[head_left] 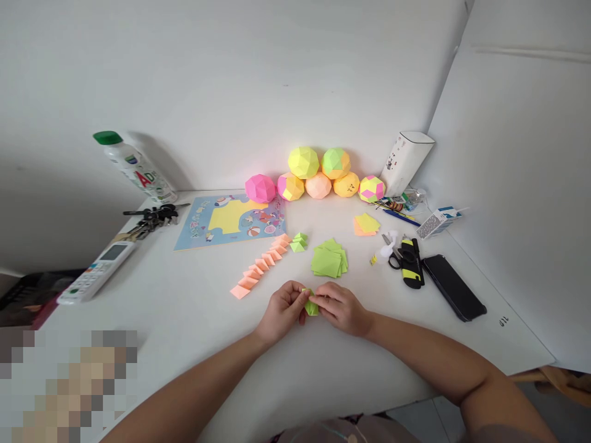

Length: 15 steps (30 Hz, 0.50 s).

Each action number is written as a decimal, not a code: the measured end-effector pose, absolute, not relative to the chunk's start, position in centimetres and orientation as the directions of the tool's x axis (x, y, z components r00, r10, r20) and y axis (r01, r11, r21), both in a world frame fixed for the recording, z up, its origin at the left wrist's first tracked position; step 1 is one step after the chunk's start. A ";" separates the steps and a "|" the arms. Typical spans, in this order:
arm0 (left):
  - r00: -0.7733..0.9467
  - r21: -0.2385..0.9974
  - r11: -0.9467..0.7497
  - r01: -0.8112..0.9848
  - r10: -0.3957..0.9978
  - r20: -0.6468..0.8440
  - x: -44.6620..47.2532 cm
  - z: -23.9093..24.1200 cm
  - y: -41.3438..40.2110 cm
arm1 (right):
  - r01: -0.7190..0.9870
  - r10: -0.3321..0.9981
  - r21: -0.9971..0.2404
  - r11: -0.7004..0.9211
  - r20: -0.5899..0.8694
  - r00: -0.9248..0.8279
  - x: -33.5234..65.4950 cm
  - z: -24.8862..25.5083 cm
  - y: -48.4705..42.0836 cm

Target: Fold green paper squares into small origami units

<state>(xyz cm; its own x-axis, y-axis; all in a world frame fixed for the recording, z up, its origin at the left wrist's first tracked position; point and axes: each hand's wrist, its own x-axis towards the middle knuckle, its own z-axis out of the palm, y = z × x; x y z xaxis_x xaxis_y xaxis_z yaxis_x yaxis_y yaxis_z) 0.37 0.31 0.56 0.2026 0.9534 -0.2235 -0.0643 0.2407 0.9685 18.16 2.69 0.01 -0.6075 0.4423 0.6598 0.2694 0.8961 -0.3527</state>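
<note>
Between my two hands is a small green paper (311, 306), partly folded. My left hand (284, 311) pinches its left side between thumb and fingers. The fingers of my right hand (340, 306) press on its right side. Just beyond lies a loose stack of green paper squares (329, 259). Left of the stack sit a few folded green pieces (299, 241). A slanting row of folded orange pieces (262, 266) runs from there toward the near left. The underside of the held paper is hidden by my fingers.
Several faceted paper balls (318, 184) are piled against the wall. At the left are a blue card (194, 231), a remote (99, 271) and a spray can (138, 169). A phone (455, 287), a cutter (410, 264) and a white box (406, 163) are at the right.
</note>
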 end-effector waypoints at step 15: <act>0.216 0.966 0.249 -0.070 0.949 -0.229 0.6 1.2 0.3 | 0.332 0.445 -0.296 0.896 0.608 -0.658 17.6 0.3 2.1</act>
<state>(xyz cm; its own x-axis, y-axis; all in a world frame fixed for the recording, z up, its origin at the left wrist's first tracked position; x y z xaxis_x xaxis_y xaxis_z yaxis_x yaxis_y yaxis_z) 0.63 0.34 1.21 0.2164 0.9491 -0.2287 -0.0697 0.2487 0.9661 17.65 2.14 0.30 -0.6577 0.4448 0.6079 0.3323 0.8956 -0.2958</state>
